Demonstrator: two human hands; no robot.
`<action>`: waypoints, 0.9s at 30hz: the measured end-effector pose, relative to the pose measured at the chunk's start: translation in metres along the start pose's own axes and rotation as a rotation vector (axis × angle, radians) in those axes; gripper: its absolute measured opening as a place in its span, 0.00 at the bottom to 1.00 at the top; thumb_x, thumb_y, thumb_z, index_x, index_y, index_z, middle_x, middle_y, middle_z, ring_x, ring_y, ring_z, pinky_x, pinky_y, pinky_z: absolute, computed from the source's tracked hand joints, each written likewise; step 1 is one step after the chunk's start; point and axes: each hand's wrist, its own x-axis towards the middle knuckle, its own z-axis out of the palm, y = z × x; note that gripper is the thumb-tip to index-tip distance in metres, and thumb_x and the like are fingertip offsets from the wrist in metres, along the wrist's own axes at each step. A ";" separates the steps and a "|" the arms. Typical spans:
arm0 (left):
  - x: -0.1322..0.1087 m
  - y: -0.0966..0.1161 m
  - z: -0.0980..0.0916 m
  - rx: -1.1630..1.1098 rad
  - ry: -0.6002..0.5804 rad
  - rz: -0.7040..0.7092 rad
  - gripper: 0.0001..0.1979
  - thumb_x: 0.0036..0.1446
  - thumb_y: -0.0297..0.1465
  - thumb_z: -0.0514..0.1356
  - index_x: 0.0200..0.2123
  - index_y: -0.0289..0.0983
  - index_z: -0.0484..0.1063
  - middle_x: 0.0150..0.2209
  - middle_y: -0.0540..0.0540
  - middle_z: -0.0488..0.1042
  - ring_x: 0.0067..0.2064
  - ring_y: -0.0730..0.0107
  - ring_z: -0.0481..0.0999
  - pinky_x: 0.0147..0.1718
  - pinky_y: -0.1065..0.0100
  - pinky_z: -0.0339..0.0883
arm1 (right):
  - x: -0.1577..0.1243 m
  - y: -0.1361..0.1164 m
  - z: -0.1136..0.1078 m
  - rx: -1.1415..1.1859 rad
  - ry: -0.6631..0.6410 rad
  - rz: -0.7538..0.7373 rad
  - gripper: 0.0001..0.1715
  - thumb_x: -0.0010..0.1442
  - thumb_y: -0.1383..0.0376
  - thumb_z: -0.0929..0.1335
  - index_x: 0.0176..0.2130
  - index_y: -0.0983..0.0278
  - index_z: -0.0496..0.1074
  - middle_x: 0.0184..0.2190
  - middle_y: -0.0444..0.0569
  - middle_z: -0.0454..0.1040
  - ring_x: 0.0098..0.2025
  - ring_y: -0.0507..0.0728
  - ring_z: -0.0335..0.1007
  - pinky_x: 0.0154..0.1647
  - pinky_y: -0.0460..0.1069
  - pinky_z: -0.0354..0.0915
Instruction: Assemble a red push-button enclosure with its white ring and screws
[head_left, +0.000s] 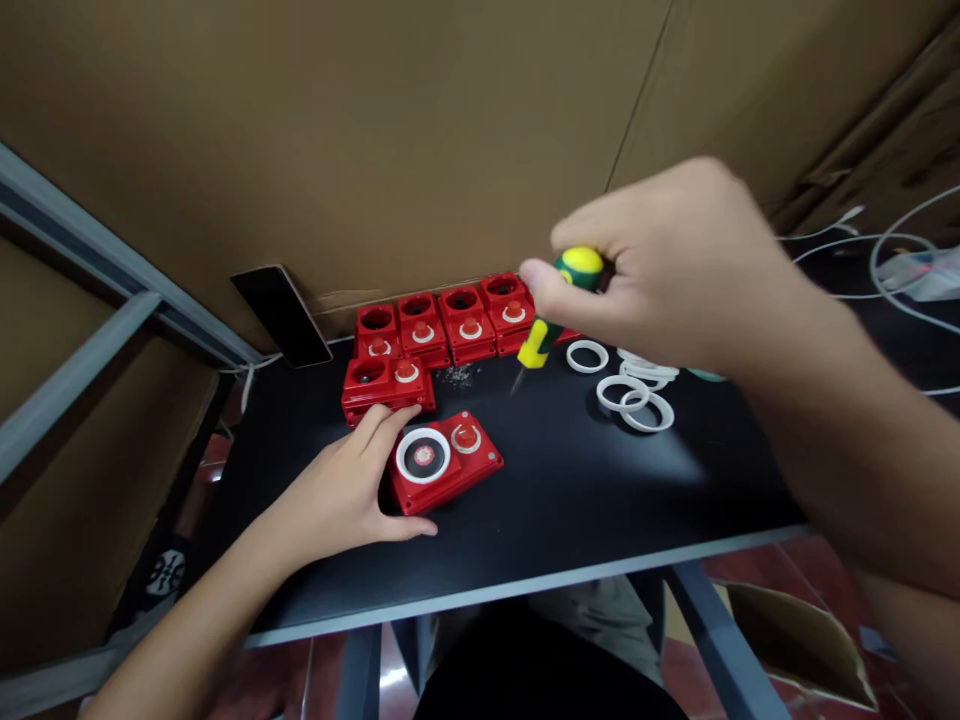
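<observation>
My left hand grips the left end of a red box, fingers along its far side and thumb at its near edge. On the box are a white ring around a dark round insert and a small red dome with a white collar. Raised over the right part of the table, my right hand is closed around a green-and-yellow screwdriver. Its blurred tip points down, apart from the box. Just beyond my left hand sits another red box with an open round hole.
Several similar red boxes stand in a row by the cardboard wall. White rings lie loose on the black table at right. A phone leans at back left; pale cables run at far right.
</observation>
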 end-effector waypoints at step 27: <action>0.003 -0.009 -0.011 -0.211 0.040 0.103 0.18 0.64 0.39 0.76 0.44 0.41 0.71 0.47 0.46 0.76 0.45 0.61 0.78 0.46 0.62 0.76 | -0.072 0.005 0.120 1.258 -0.981 0.111 0.45 0.76 0.34 0.68 0.66 0.66 0.84 0.62 0.62 0.84 0.49 0.60 0.81 0.47 0.52 0.75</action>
